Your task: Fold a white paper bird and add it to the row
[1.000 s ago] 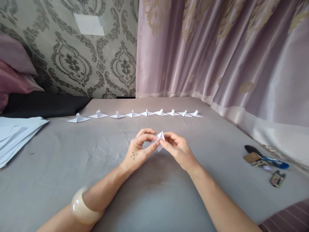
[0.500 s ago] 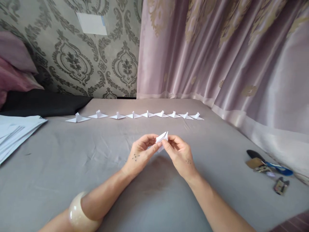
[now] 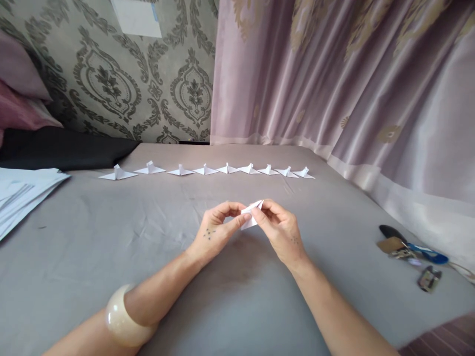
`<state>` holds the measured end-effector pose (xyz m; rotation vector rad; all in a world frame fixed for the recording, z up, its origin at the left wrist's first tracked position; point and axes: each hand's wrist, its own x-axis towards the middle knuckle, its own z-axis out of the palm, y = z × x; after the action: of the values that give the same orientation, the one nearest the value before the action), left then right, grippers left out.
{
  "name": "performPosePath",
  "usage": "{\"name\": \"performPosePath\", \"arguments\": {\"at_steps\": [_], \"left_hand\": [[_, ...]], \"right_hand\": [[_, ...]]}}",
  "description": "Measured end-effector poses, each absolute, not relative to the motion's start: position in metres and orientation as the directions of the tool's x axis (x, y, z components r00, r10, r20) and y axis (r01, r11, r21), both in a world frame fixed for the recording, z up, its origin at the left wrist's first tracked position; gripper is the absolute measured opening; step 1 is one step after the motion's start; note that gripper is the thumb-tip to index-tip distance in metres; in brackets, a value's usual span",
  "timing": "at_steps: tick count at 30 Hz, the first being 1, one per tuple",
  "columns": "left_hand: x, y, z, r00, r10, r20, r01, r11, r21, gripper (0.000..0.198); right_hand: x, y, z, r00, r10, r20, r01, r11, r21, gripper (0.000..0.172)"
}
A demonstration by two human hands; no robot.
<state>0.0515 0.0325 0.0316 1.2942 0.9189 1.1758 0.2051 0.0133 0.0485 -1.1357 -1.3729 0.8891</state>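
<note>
A small piece of folded white paper [image 3: 251, 219] is held up between both hands, over the middle of the grey sheet [image 3: 166, 296]. My left hand [image 3: 218, 226] pinches its left side between thumb and fingers. On the opposite side, my right hand [image 3: 280, 230] grips the paper, with the thumb lying across its front. Part of the paper is hidden by the thumbs and fingertips. Beyond the hands, several folded white paper figures [image 3: 181, 171] with wing-like points stand in a row across the sheet.
Loose paper sheets [image 3: 22, 198] are stacked at the left, before a dark cloth [image 3: 67, 147]. At the right lie keys [image 3: 403, 253], a blue-handled item [image 3: 428, 253] and a small metallic object [image 3: 429, 279]. A pinkish curtain [image 3: 297, 89] hangs behind.
The folded paper has turned between my fingers, and more of its lower part shows. My right hand has shifted slightly right. The view has tipped down a little.
</note>
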Motion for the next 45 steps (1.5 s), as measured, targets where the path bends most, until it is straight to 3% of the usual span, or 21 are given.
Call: {"name": "performPosePath", "arguments": {"at_steps": [17, 22, 29, 32, 35, 37, 41, 45], "left_hand": [[0.052, 0.028, 0.035, 0.236, 0.966, 0.109, -0.040, -0.102, 0.994, 0.017], [0.051, 0.030, 0.034, 0.242, 0.955, 0.171, -0.006, -0.175, 0.985, 0.016], [0.051, 0.028, 0.031, 0.334, 0.917, 0.218, 0.113, -0.269, 0.957, 0.015], [0.051, 0.029, 0.030, 0.315, 0.923, 0.220, 0.048, -0.247, 0.968, 0.013], [0.051, 0.033, 0.030, 0.234, 0.961, 0.147, -0.118, -0.122, 0.986, 0.012], [0.050, 0.035, 0.031, 0.202, 0.972, 0.118, -0.177, -0.082, 0.981, 0.011], [0.050, 0.036, 0.034, 0.172, 0.982, 0.081, -0.190, -0.048, 0.981, 0.012], [0.051, 0.036, 0.034, 0.191, 0.980, 0.060, -0.224, -0.016, 0.974, 0.010]], "right_hand": [[0.204, 0.011, 0.047, 0.062, 0.922, 0.382, 0.253, 0.356, -0.900, 0.016], [0.204, 0.012, 0.046, 0.089, 0.930, 0.355, 0.173, 0.337, -0.926, 0.009], [0.209, 0.011, 0.049, -0.009, 0.892, 0.452, 0.272, 0.437, -0.857, 0.013], [0.212, 0.010, 0.053, -0.011, 0.910, 0.415, 0.245, 0.405, -0.881, 0.006], [0.213, 0.009, 0.057, 0.100, 0.908, 0.406, 0.239, 0.375, -0.896, 0.015], [0.212, 0.008, 0.058, 0.120, 0.879, 0.461, 0.297, 0.411, -0.862, 0.012], [0.204, 0.006, 0.055, 0.050, 0.829, 0.556, 0.408, 0.491, -0.769, 0.009], [0.201, 0.007, 0.051, 0.028, 0.821, 0.570, 0.420, 0.507, -0.752, 0.005]]}}
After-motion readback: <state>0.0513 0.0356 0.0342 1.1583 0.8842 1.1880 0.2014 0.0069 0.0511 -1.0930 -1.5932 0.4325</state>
